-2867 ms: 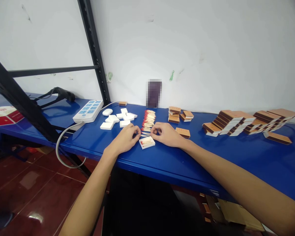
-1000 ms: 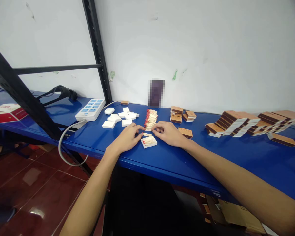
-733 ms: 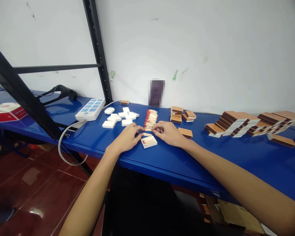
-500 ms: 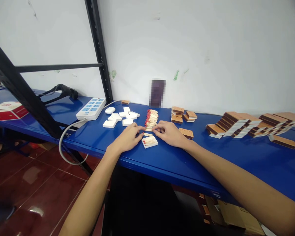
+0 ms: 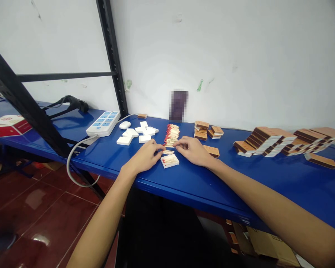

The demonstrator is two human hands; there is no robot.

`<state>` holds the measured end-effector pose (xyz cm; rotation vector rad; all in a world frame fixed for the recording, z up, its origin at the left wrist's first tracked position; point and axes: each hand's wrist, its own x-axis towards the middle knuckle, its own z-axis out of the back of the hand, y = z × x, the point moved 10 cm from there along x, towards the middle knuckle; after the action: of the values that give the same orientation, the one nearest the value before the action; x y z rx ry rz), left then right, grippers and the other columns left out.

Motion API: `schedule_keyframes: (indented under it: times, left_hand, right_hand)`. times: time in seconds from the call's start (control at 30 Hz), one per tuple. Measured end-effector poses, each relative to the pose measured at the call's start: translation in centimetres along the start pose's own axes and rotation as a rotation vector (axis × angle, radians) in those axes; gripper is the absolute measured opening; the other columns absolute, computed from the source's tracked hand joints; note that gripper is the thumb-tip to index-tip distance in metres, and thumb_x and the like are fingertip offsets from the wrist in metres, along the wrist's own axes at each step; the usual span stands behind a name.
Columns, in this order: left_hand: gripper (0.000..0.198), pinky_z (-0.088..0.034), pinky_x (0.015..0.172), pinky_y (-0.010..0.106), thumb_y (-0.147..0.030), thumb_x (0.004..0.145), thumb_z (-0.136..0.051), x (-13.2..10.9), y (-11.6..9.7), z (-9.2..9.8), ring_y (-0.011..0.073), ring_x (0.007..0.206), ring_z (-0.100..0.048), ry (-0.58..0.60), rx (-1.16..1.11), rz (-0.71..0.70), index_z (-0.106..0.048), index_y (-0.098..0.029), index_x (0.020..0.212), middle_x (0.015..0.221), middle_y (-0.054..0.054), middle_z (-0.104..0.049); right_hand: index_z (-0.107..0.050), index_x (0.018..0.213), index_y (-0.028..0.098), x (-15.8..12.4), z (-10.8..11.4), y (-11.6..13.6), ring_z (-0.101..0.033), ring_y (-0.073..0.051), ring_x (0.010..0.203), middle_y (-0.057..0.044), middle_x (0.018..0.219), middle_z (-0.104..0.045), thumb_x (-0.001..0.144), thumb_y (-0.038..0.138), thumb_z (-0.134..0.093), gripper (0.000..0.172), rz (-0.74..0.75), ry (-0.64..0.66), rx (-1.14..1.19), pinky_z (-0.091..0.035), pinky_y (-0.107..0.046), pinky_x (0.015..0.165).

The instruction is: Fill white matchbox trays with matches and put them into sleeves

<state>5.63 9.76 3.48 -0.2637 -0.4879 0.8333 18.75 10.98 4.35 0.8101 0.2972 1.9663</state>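
Note:
A long pile of red-headed matches (image 5: 172, 134) lies on the blue shelf in front of me. At its near end, a few separate matches (image 5: 169, 152) lie crosswise between my fingertips. My left hand (image 5: 147, 155) has its thumb and forefinger closed at their left end. From the other side, my right hand (image 5: 192, 149) pinches at their right end with curled fingers. Just nearer to me sits an open white matchbox tray (image 5: 170, 161), holding several matches with red heads to the left. The exact fingertip contact is too small to see clearly.
White trays (image 5: 124, 140) lie scattered on the left, near a white rounded case (image 5: 125, 125) and a power strip (image 5: 104, 124). Brown matchboxes (image 5: 201, 125) stand right of the pile, with larger stacks (image 5: 265, 139) farther right. A black upright post (image 5: 111, 56) rises at left.
More matches now show crosswise between my fingertips, at the near end of the pile. Both hands have barely shifted.

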Motion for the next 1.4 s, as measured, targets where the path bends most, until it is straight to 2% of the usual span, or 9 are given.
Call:
schedule_keyframes:
  times: [0.17,0.43,0.7,0.9,1.03,1.17,1.4]
  left_hand:
    - [0.031,-0.046,0.082,0.032,-0.028,0.095,-0.046,0.0,0.06,0.07,0.0176,0.084,-0.055,0.002,0.003,0.025,-0.064,-0.018,0.117,0.094,0.006,-0.053]
    - [0.035,-0.046,0.082,0.032,-0.026,0.094,-0.046,-0.06,0.07,0.13,0.0173,0.082,-0.055,0.006,0.013,0.052,-0.058,-0.016,0.125,0.096,0.006,-0.053]
    - [0.038,-0.045,0.086,0.034,-0.029,0.095,-0.043,0.0,0.11,-0.17,0.0196,0.089,-0.055,0.035,0.038,0.045,-0.058,-0.015,0.127,0.098,0.007,-0.053]
    - [0.035,-0.045,0.088,0.034,-0.03,0.096,-0.042,-0.04,0.21,-0.19,0.0193,0.091,-0.056,0.018,0.023,0.017,-0.061,-0.016,0.122,0.1,0.007,-0.054]
    - [0.036,-0.046,0.087,0.034,-0.029,0.095,-0.043,-0.09,0.17,-0.07,0.019,0.089,-0.056,0.018,0.031,0.036,-0.059,-0.016,0.124,0.1,0.007,-0.054]
    - [0.037,-0.046,0.088,0.034,-0.028,0.095,-0.044,-0.11,0.07,0.02,0.019,0.089,-0.056,0.018,0.04,0.051,-0.057,-0.016,0.128,0.1,0.007,-0.054]
    - [0.039,-0.046,0.088,0.034,-0.028,0.095,-0.043,-0.06,0.09,0.04,0.0192,0.089,-0.056,0.017,0.041,0.054,-0.053,-0.015,0.131,0.1,0.007,-0.054]
  right_hand:
    - [-0.075,0.098,0.017,0.13,-0.6,0.05,-0.052,-0.013,0.067,-0.004,0.077,-0.059,0.085,0.014,-0.051,0.028,0.03,0.041,-0.1,-0.038,-0.027,0.064]
    - [-0.076,0.1,0.018,0.11,-0.76,0.06,-0.052,-0.013,0.067,-0.004,0.077,-0.059,0.087,0.014,-0.051,0.029,0.043,0.053,-0.126,-0.037,-0.026,0.064]
    - [-0.076,0.095,0.018,0.1,-0.67,0.2,-0.054,-0.014,0.069,-0.004,0.079,-0.061,0.086,0.013,-0.052,0.027,0.028,0.06,-0.099,-0.039,-0.027,0.065]
    - [-0.076,0.09,0.018,-0.07,-0.45,0.51,-0.055,-0.013,0.068,-0.003,0.081,-0.063,0.086,0.016,-0.052,0.024,0.017,0.06,-0.003,-0.041,-0.026,0.066]
    - [-0.074,0.098,0.018,0.02,-0.26,0.06,-0.054,-0.013,0.068,-0.003,0.08,-0.062,0.085,0.014,-0.051,0.027,-0.001,0.025,-0.042,-0.041,-0.027,0.067]
    - [-0.074,0.106,0.018,0.12,-0.79,-0.19,-0.053,-0.014,0.069,-0.003,0.079,-0.058,0.085,0.012,-0.051,0.032,0.007,0.057,-0.116,-0.039,-0.027,0.067]
    - [-0.074,0.102,0.017,0.1,-0.88,-0.01,-0.053,-0.014,0.069,-0.004,0.081,-0.059,0.086,0.012,-0.049,0.031,0.017,0.064,-0.112,-0.039,-0.027,0.067]
